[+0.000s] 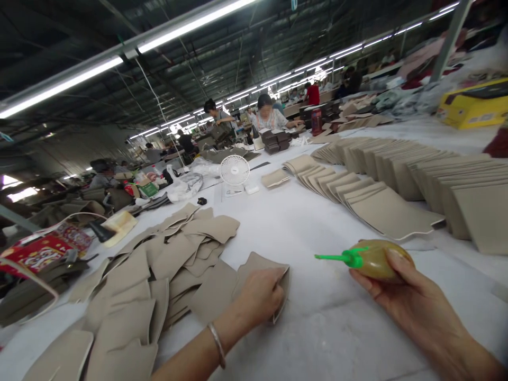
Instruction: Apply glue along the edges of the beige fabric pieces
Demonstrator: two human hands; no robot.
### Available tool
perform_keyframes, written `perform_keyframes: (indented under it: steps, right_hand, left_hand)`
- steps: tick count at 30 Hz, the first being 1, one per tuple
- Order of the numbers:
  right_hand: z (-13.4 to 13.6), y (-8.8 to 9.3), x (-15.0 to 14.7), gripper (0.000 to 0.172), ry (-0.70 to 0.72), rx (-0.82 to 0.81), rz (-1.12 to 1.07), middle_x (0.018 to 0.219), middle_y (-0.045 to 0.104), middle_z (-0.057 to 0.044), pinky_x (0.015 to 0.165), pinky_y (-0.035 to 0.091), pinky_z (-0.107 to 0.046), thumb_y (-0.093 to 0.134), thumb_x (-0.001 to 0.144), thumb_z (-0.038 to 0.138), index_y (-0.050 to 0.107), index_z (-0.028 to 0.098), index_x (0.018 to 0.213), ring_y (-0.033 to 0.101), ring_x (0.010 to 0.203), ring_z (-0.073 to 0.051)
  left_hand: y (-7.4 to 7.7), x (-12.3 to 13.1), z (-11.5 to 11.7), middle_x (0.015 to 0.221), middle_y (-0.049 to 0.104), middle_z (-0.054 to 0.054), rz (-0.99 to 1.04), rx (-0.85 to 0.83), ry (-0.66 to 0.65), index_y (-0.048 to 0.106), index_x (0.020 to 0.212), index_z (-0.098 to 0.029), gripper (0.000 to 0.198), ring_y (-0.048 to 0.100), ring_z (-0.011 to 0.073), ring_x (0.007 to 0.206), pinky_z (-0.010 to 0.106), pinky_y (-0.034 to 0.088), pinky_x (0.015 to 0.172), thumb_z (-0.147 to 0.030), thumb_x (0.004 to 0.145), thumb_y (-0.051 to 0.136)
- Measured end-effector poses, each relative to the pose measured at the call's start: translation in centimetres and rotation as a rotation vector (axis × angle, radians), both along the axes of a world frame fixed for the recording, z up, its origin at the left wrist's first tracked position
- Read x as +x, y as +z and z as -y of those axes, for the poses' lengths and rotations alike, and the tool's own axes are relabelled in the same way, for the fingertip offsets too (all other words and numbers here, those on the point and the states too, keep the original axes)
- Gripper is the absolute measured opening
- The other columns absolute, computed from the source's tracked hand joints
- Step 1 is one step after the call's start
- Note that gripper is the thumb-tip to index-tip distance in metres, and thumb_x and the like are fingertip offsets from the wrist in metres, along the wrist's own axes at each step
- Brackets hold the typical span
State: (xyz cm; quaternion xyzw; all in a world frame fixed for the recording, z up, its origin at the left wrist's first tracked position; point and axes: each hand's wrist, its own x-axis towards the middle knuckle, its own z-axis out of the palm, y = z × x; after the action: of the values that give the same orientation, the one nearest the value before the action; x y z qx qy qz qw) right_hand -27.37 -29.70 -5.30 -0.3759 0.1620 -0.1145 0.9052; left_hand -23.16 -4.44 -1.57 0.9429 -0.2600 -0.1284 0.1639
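My left hand (260, 293) is closed on a beige cut fabric piece (259, 263) lying on the white table (317, 328); a silver bracelet sits on that wrist. My right hand (400, 291) is wrapped round a small yellowish glue bottle (371, 259) with a green nozzle pointing left, held just above the table. A loose heap of beige cut pieces (159, 270) lies to the left of my left hand.
Overlapping rows of beige pieces (397, 180) fill the right side. A small white fan (234, 170), a plastic bag, a red packet (43, 248) and a yellow box (472, 103) stand farther off. Other people work at tables behind.
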Motion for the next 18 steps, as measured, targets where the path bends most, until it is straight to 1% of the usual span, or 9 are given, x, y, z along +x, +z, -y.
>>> perform_keyframes:
  steps: [2,4,6,8,10,13,15,18]
  right_hand:
    - [-0.4,-0.2,0.1,0.051,0.056,-0.099,0.015,0.108,0.065,-0.009,0.069,0.061,-0.033,0.088,0.058,0.038,0.068,0.02,0.101,0.062,0.096,-0.031]
    - [-0.6,-0.2,0.2,0.056,0.077,-0.222,0.02,0.105,0.066,-0.008,0.07,0.06,-0.029,0.088,0.059,0.04,0.066,0.022,0.107,0.062,0.094,-0.029]
    - [-0.6,0.0,0.3,0.058,0.06,-0.443,0.036,0.102,0.065,-0.005,0.069,0.057,-0.023,0.086,0.062,0.044,0.063,0.026,0.112,0.062,0.091,-0.026]
    - [-0.5,0.5,0.3,0.057,0.02,-0.71,0.072,0.099,0.064,-0.002,0.067,0.054,-0.019,0.083,0.065,0.05,0.061,0.03,0.113,0.061,0.088,-0.023]
    - [-0.6,1.0,0.4,0.055,-0.012,-0.934,0.098,0.099,0.063,-0.001,0.07,0.054,-0.023,0.08,0.066,0.054,0.06,0.031,0.112,0.061,0.086,-0.024]
    - [-1.3,1.3,0.4,0.057,-0.012,-1.175,0.125,0.106,0.061,-0.003,0.082,0.052,-0.039,0.078,0.065,0.059,0.058,0.031,0.11,0.061,0.091,-0.03]
    - [-2.0,1.3,0.5,0.059,0.017,-1.256,0.148,0.109,0.06,-0.004,0.084,0.051,-0.045,0.075,0.066,0.061,0.056,0.031,0.112,0.061,0.092,-0.032]
    - [-2.8,1.1,0.7,0.055,0.046,-1.348,0.187,0.113,0.059,-0.004,0.086,0.05,-0.047,0.072,0.073,0.06,0.053,0.031,0.116,0.061,0.094,-0.033]
  left_hand:
    - [-0.2,0.2,-0.7,0.089,0.07,0.002,-0.033,-0.099,0.032,0.066,0.107,-0.022,0.043,0.062,0.0185,0.078,0.026,0.045,0.072,-0.01,0.076,0.039]
    - [-0.7,0.4,-1.2,0.095,0.071,0.0,-0.075,-0.206,0.034,0.064,0.118,-0.024,0.051,0.062,0.0175,0.08,0.024,0.045,0.073,-0.011,0.076,0.038]
    - [-1.2,0.6,-1.3,0.101,0.071,0.0,-0.107,-0.285,0.015,0.064,0.12,-0.024,0.053,0.063,0.0182,0.086,0.025,0.046,0.077,-0.011,0.076,0.038]
    - [-1.4,0.8,-1.3,0.108,0.07,0.001,-0.116,-0.329,0.0,0.066,0.118,-0.023,0.052,0.062,0.0197,0.094,0.026,0.045,0.085,-0.011,0.075,0.038]
    - [-1.4,1.0,-1.3,0.112,0.068,0.002,-0.114,-0.335,0.002,0.065,0.117,-0.022,0.051,0.061,0.0211,0.099,0.028,0.043,0.091,-0.011,0.076,0.037]
    - [-1.3,1.3,-1.2,0.112,0.068,0.003,-0.128,-0.293,0.005,0.065,0.115,-0.021,0.048,0.06,0.0221,0.101,0.029,0.043,0.092,-0.011,0.077,0.037]
    - [-1.2,1.4,-1.2,0.108,0.069,0.003,-0.142,-0.27,-0.002,0.066,0.112,-0.021,0.046,0.061,0.022,0.098,0.029,0.044,0.091,-0.011,0.078,0.037]
    - [-1.2,1.3,-1.4,0.109,0.069,0.002,-0.142,-0.269,-0.004,0.065,0.112,-0.022,0.046,0.061,0.0216,0.098,0.029,0.044,0.091,-0.011,0.078,0.037]
